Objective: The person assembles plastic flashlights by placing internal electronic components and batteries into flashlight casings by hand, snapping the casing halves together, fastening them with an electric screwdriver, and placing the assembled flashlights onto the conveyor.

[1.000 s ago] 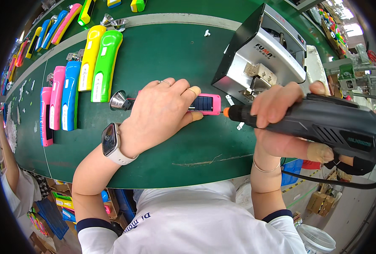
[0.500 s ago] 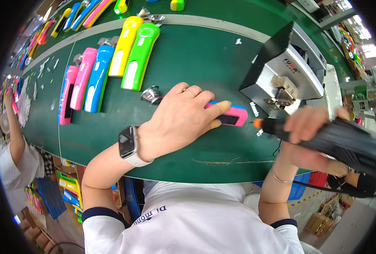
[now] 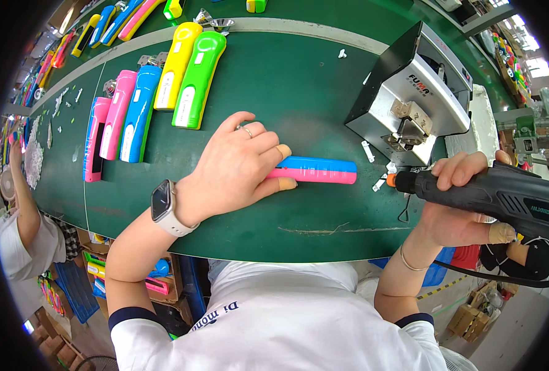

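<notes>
My left hand [image 3: 234,167] is closed around one end of a flashlight [image 3: 320,170] with a blue upper half and a pink lower half. The flashlight lies sideways just over the green table, its free end pointing right; the end under my palm is hidden. Tape wraps my thumb and one fingertip. In my right hand [image 3: 450,219] is a black electric screwdriver [image 3: 503,195], gripped round its body. Its orange tip points left toward the flashlight, a short gap apart from it.
Pink, blue, yellow and green flashlights [image 3: 199,80] lie in a row at the left. A silver and black machine [image 3: 404,93] stands at the right, with small white pieces [image 3: 368,151] before it. Beyond a pale strip [image 3: 299,26] lie more flashlights. Another person's arm [image 3: 24,185] shows far left.
My left hand has shifted left with the flashlight and turned it, so its two-coloured side shows instead of its dark panel. The screwdriver has drawn back to the right, away from the flashlight.
</notes>
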Tool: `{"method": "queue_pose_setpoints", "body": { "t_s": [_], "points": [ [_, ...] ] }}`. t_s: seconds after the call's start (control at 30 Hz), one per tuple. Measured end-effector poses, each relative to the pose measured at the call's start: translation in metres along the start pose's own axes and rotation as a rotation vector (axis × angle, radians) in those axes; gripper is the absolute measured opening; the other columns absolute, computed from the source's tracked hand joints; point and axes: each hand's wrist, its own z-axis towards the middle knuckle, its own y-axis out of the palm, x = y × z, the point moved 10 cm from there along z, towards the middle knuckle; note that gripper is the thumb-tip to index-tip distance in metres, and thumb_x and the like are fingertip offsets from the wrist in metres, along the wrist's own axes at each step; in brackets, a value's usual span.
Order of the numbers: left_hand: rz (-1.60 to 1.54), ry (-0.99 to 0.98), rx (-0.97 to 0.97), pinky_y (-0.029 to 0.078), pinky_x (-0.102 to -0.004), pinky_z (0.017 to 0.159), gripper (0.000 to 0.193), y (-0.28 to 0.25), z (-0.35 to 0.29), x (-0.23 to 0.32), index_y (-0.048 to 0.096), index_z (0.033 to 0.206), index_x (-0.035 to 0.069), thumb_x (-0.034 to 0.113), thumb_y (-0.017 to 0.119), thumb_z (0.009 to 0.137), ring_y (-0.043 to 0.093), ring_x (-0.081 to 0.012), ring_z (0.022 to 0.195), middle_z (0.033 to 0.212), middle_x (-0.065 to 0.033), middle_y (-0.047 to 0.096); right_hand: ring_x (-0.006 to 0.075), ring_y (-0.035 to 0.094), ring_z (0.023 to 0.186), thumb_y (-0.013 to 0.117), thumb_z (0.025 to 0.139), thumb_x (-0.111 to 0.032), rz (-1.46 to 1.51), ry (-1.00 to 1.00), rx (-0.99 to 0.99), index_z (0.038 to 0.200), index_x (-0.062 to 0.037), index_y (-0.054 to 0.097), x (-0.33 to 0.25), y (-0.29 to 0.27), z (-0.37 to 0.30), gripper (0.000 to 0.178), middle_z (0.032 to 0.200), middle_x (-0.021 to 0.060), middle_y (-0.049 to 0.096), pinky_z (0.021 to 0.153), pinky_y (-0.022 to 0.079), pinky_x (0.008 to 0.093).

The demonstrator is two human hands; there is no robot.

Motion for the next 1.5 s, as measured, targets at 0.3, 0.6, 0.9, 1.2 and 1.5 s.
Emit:
{"method": "queue_pose_setpoints", "body": {
  "t_s": [0.3,0.6,0.9,1.2,1.5],
  "points": [
    [0.200,0.022,0.162,0.042,-0.0410,0.092,0.058,-0.008,0.029,-0.015,0.055,0.116,0.005,0.027,0.075,0.066,0.054,-0.0252,0.095,0.100,-0.0081,0.056,0.0225,0.056,0.075,0.028,0.088,-0.069,-0.197,-0.048,0.235,0.135,0.0027,0.026,-0.025,-0.025,-0.003,0.086,0.098,0.0163,0.056,0.070,0.048,0.0368],
    [0.184,0.323,0.064,0.042,-0.0336,0.073,0.045,0.000,0.053,-0.023,0.058,0.097,0.007,0.037,0.074,0.067,0.055,-0.0196,0.076,0.077,-0.0045,0.051,0.0243,0.058,0.064,0.038,0.086,-0.069,-0.132,-0.060,0.190,0.133,0.0075,0.028,-0.028,-0.022,-0.002,0.090,0.086,0.0217,0.059,0.054,0.050,0.0346],
    [0.554,0.048,0.264,0.043,-0.0403,0.091,0.057,-0.042,0.148,-0.118,0.050,0.120,0.017,0.020,0.072,0.068,0.048,-0.0292,0.115,0.124,-0.0113,0.049,0.0210,0.056,0.047,0.047,0.081,-0.070,0.018,-0.081,0.001,0.141,0.0071,0.018,-0.033,-0.003,0.002,0.102,0.071,0.0222,0.062,0.040,0.044,0.0268],
    [0.034,-0.688,0.740,0.049,-0.0433,0.077,0.043,-0.089,0.121,-0.246,0.059,0.102,0.002,0.029,0.071,0.071,0.062,-0.0359,0.085,0.095,-0.0200,0.064,0.0230,0.052,0.054,0.055,0.085,-0.056,0.050,-0.187,0.207,0.141,-0.0021,0.023,-0.042,0.003,0.038,0.084,0.072,0.0124,0.056,0.054,0.049,0.0338],
    [-0.157,0.147,-0.180,0.050,-0.0371,0.067,0.050,-0.004,0.072,0.015,0.056,0.111,0.012,0.033,0.072,0.069,0.060,-0.0264,0.078,0.083,-0.0059,0.057,0.0135,0.047,0.054,0.050,0.092,-0.039,-0.104,-0.006,0.030,0.120,-0.0056,0.037,-0.001,0.002,0.064,0.046,0.068,0.0045,0.047,0.055,0.042,0.0298]
  ]
}}
